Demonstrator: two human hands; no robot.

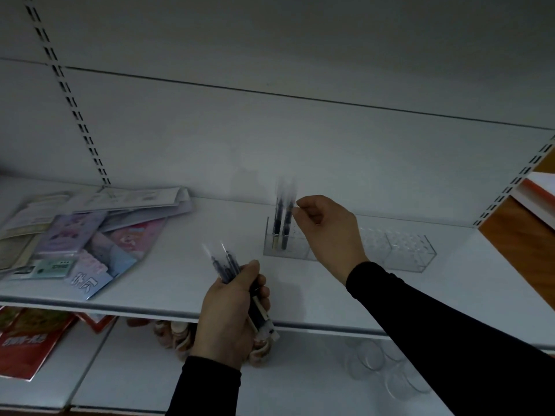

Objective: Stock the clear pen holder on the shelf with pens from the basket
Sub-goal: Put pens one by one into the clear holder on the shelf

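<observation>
On the white shelf (pixel 180 265), dark pens (pixel 283 223) (blurred) stand in a clear acrylic pen holder (pixel 399 250); one is pinched by the right hand (pixel 327 232), a dark pen bundle (pixel 231 268) gripped by the left hand (pixel 231 313).

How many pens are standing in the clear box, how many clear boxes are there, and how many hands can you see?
Pens standing in the clear pen holder: 2, at its left end; they are blurred, so this count is my best reading
Clear pen holders on the shelf: 1
Hands: 2, the left hand gripping a bunch of pens too blurred to count, the right hand at the standing pens
Total: 5
</observation>
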